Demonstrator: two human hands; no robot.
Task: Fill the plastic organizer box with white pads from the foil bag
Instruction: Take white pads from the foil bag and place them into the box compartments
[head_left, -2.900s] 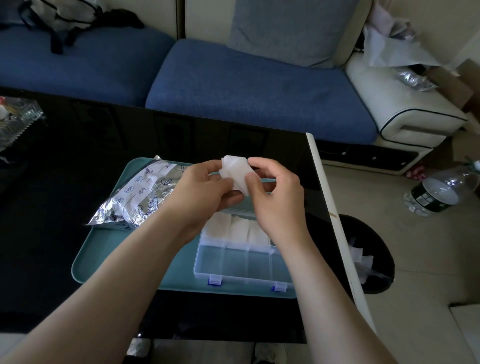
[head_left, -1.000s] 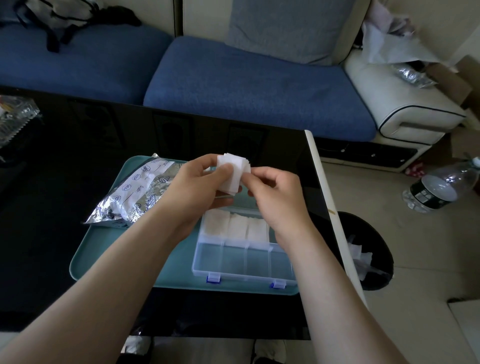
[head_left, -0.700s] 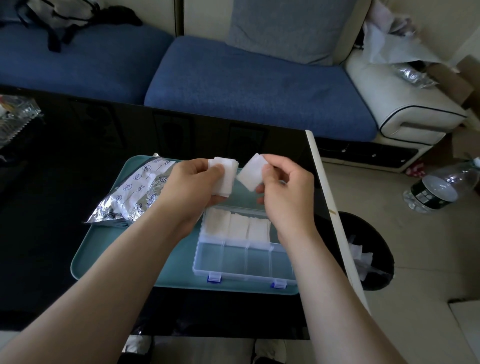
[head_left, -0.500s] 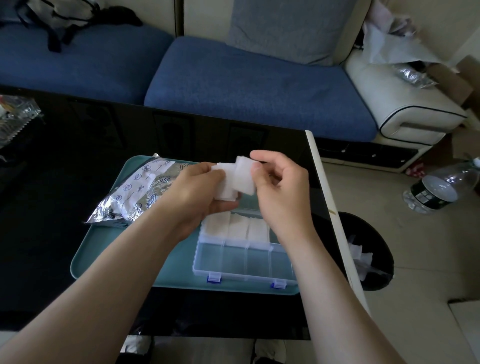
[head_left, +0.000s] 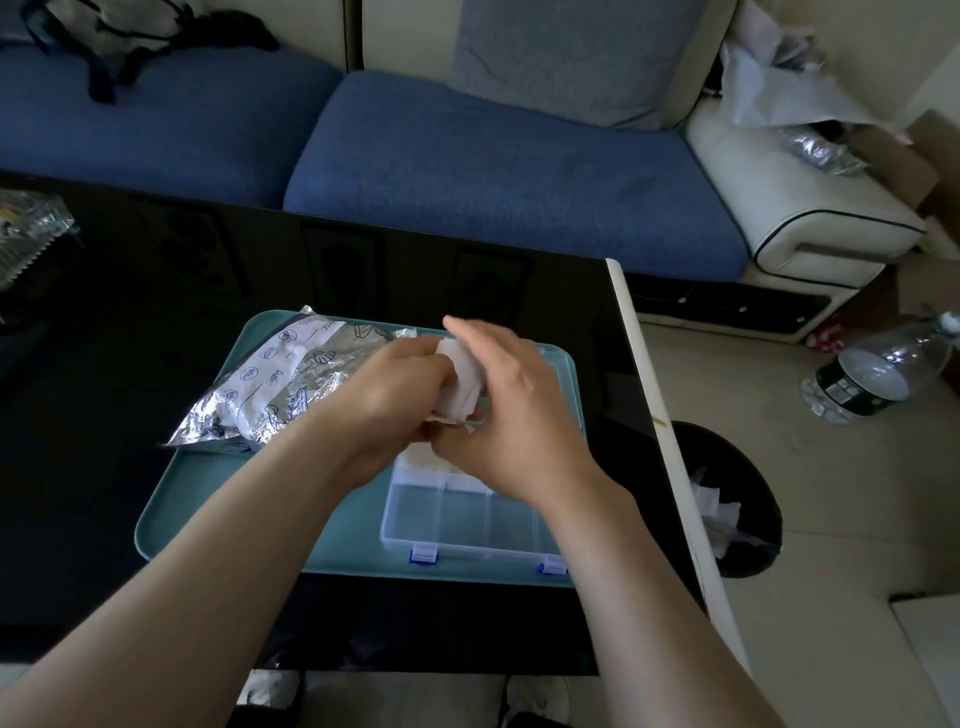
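White pads (head_left: 460, 387) sat gripped in the left hand (head_left: 395, 384); the right hand (head_left: 511, 415), blurred, couldn't be judged. Organizer box (head_left: 467, 525) lay directly beneath both hands.

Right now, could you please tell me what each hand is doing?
Left hand: holding the white pads.
Right hand: gripping the same pads.

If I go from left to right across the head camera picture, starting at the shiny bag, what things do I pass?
foil bag → plastic organizer box → black bin → water bottle
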